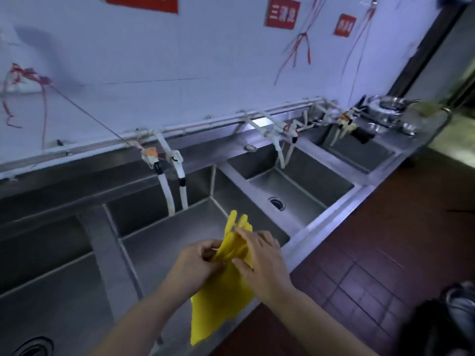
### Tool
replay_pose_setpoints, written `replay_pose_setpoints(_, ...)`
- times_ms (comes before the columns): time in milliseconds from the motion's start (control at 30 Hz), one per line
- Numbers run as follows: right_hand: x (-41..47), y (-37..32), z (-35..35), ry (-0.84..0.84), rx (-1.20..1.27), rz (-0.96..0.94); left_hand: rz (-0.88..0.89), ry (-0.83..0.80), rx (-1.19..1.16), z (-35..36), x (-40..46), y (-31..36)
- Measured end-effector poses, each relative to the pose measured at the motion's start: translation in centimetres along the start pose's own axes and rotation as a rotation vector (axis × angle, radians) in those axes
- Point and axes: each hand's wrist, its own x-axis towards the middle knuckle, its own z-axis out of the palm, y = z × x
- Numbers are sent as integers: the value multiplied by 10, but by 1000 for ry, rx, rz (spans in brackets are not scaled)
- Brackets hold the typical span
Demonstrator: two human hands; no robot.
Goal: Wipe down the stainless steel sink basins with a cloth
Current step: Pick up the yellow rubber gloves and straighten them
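A yellow rubber glove hangs between both hands over the front rim of the middle stainless steel basin. My left hand pinches the glove near its palm part. My right hand grips the glove from the right, fingers curled over it; the glove's fingers stick up beyond my hands. Further basins lie in a row: one at the lower left with a drain, one to the right with a drain, and one farther right. No cloth is in view.
White hoses hang from taps into the middle basin; more taps stand over the right basins. Metal bowls sit at the counter's far right end. A white wall with red signs backs the sinks. Dark red floor tiles lie on the right.
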Motion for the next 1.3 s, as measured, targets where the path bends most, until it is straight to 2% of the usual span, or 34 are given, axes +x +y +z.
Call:
replay_pose_setpoints(100,-9,45,-22,52,-92,63,9,-80,30,41,19,14)
replay_pose_setpoints(233,-15,122,-59,153,-83,91,1,-155,39,118,60,43)
replay_pose_setpoints(533,-24,305,-160,379,-60,144,10,-164,-43,300,141,120)
replay_pose_setpoints(700,-23,374,-193,458,-67,57,36,-119,19,364,186,143)
replay_pose_setpoints(900,-12,448,-218,507,-217,-18,109,-175,360,424,258,145)
replay_pose_setpoints(967,-2,475,-228,494,-278,-32,126,-211,407,445,285,147)
replay_pose_setpoints(1100,26,533,-247,437,-333,-20,156,-307,300,485,343,156)
replay_pose_setpoints(1200,59,580,-262,413,-375,16,186,-440,207,513,394,170)
replay_pose_setpoints(1300,96,622,-279,440,-400,56,229,-534,227,539,448,185)
